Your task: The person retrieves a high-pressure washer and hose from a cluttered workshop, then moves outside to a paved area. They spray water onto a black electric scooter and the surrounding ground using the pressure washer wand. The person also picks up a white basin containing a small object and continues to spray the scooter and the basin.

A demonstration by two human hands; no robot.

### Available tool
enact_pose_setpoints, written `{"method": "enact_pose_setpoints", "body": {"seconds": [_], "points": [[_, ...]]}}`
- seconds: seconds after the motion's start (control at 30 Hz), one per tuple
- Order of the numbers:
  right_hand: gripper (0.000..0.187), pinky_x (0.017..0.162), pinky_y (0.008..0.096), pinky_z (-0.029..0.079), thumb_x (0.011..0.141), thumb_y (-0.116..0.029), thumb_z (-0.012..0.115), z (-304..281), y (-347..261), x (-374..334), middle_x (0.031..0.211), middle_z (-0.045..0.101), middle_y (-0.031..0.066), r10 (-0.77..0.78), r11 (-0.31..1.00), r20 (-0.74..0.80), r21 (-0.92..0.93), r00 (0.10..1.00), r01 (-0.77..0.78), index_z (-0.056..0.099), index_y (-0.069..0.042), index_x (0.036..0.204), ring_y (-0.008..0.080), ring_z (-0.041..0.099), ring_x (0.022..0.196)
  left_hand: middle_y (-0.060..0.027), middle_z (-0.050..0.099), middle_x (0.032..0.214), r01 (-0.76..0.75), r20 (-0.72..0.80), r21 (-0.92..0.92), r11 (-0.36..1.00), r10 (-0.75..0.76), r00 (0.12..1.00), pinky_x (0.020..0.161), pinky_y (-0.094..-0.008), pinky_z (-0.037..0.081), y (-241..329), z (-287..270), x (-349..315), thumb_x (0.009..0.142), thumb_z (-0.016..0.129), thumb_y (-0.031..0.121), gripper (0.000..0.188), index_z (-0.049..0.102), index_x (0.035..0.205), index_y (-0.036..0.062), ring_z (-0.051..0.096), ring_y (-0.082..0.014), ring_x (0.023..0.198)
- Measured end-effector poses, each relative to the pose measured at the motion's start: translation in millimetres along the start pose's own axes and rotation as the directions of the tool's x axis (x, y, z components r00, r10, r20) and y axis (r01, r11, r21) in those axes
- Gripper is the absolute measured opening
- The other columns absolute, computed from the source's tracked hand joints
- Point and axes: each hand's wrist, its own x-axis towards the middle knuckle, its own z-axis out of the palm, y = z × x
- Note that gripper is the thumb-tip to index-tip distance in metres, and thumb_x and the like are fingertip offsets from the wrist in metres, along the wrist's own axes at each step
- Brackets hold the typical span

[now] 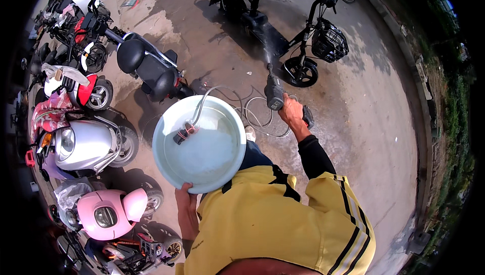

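Note:
My left hand (186,198) is closed on the near rim of a pale blue plastic basin (160,156), held against my body. Water lies in the basin, and a hose (202,104) with a dark end fitting (182,135) dips into it. In my right hand (293,114) is a black cordless pressure washer gun (274,93), gripped by its handle. Its nozzle points away from me, and a white spray hits the footboard of a black electric scooter (262,32). The scooter stands on wet ground, with a wire basket (329,41) at its front.
Another black scooter (149,65) stands beyond the basin. Along the left are a silver scooter (83,143), a pink scooter (103,214) and several others. Grey hose loops (257,121) lie on the ground by my shoe (250,133). A kerb (427,123) with plants runs down the right.

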Motion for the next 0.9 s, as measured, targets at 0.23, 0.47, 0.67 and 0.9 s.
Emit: {"method": "enact_pose_setpoints", "body": {"seconds": [0.23, 0.47, 0.67, 0.9], "points": [[0.038, 0.08, 0.0525, 0.055, 0.083, -0.018, 0.067, 0, 24, 61, 0.096, 0.073, 0.0241, -0.041, 0.999, -0.061, -0.005, 0.997, 0.041, 0.057, -0.006, 0.117, 0.0435, 0.071, 0.092, -0.0138, 0.057, 0.127, -0.014, 0.017, -0.083, 0.996, 0.015, 1.0, 0.097, -0.0472, 0.056, -12, 45, -3, 0.076, 0.058, -0.004, 0.064, 0.044, 0.139, -0.0009, 0.059, -0.0329, 0.116], [0.039, 0.079, 0.0516, 0.056, 0.082, -0.017, 0.069, -8, 58, 80, 0.095, 0.073, 0.0243, -0.007, 0.999, 0.011, -0.034, 1.0, 0.008, 0.056, -0.003, 0.115, 0.0423, 0.072, 0.09, -0.0166, 0.055, 0.131, -0.004, -0.035, -0.113, 0.994, 0.0, 0.999, 0.098, -0.0521, 0.055, -34, 95, 6, 0.076, 0.056, -0.003, 0.066, 0.043, 0.141, -0.0018, 0.058, -0.036, 0.12], [0.044, 0.077, 0.0535, 0.054, 0.08, -0.017, 0.07, -18, 1, 124, 0.093, 0.072, 0.0254, -0.208, 0.975, -0.015, 0.078, 0.978, 0.208, 0.055, -0.006, 0.12, 0.0452, 0.071, 0.087, -0.0192, 0.051, 0.136, -0.005, -0.043, -0.119, 0.993, 0.0, 0.999, 0.1, -0.0558, 0.053, -46, 130, 7, 0.076, 0.054, -0.004, 0.068, 0.04, 0.142, -0.0041, 0.055, -0.039, 0.125], [0.051, 0.078, 0.0522, 0.055, 0.074, -0.014, 0.075, -44, -27, 162, 0.098, 0.072, 0.0221, -0.277, 0.945, -0.072, 0.162, 0.958, 0.285, 0.05, -0.004, 0.117, 0.0431, 0.07, 0.09, -0.02, 0.051, 0.133, -0.072, -0.07, -0.122, 0.99, 0.064, 0.995, 0.098, -0.0563, 0.054, -66, 142, 6, 0.081, 0.053, -0.006, 0.063, 0.038, 0.142, -0.0067, 0.055, -0.0404, 0.123]]}}
